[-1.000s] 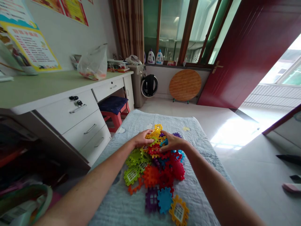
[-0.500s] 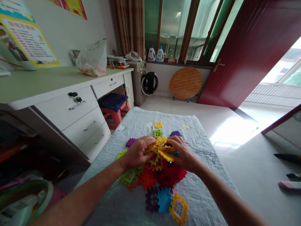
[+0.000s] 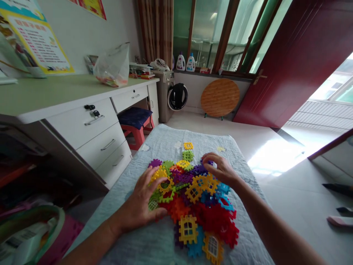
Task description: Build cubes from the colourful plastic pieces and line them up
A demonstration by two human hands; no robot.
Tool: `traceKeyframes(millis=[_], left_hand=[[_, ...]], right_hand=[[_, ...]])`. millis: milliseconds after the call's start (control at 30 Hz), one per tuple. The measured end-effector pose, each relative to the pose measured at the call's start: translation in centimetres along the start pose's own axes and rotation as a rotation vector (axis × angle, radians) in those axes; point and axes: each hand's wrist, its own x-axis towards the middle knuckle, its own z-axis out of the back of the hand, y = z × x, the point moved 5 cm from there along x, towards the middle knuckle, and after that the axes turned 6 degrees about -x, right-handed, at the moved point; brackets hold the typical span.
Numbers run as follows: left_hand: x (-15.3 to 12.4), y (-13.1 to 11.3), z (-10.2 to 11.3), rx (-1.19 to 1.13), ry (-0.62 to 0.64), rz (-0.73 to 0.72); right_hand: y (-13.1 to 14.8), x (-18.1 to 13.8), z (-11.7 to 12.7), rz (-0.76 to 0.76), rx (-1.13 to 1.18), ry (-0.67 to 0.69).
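Observation:
A heap of several flat plastic building tiles in red, yellow, green, purple, blue and orange lies on a pale blue quilt. My left hand rests on the heap's left side with fingers spread over green and yellow tiles. My right hand lies on the heap's far right side, fingers curved down onto purple tiles. Neither hand lifts a tile. A single yellow tile and a green tile lie apart at the far end.
A white desk with drawers stands to the left, a red stool under it. A plastic bag sits on the desktop. Beyond the quilt are a washing machine, a round wooden board and a red door.
Both hands let go of the yellow tiles they held together and moved apart. The tiles now lie spread wider and flatter, nearer to me.

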Motion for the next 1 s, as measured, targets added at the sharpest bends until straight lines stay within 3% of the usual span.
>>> traceKeyframes(millis=[100,200,333,500,600,733,833,1000], left_hand=[[1.4,1.8,0.0,0.024,-0.024,0.142],[3.0,3.7,-0.5,0.021,0.031,0.250],[4.6,5.4,-0.9,0.015,0.040,0.264],[7.7,6.4,-0.3,0.023,-0.006,0.275],[10.5,6.1,-0.2,0.016,0.089,0.273],[13.5,5.2,-0.9,-0.016,0.316,0.308],[14.5,4.7,-1.6,-0.062,0.395,0.350],[13.9,4.1,-2.0,-0.126,0.391,0.320]], right_hand=[[-2.7,5.3,-1.8,-0.158,-0.130,0.084],[-4.3,9.9,-4.7,-0.181,-0.175,0.215],[-5.4,12.4,-7.6,-0.257,-0.170,0.337],[-4.6,11.4,-8.7,-0.182,-0.292,0.435],[-3.7,10.4,-8.6,-0.139,-0.321,0.450],[-2.6,9.4,-8.0,-0.113,-0.284,0.419],[-1.8,8.4,-7.4,-0.104,-0.257,0.414],[1.0,5.4,-5.2,-0.027,-0.079,0.307]])
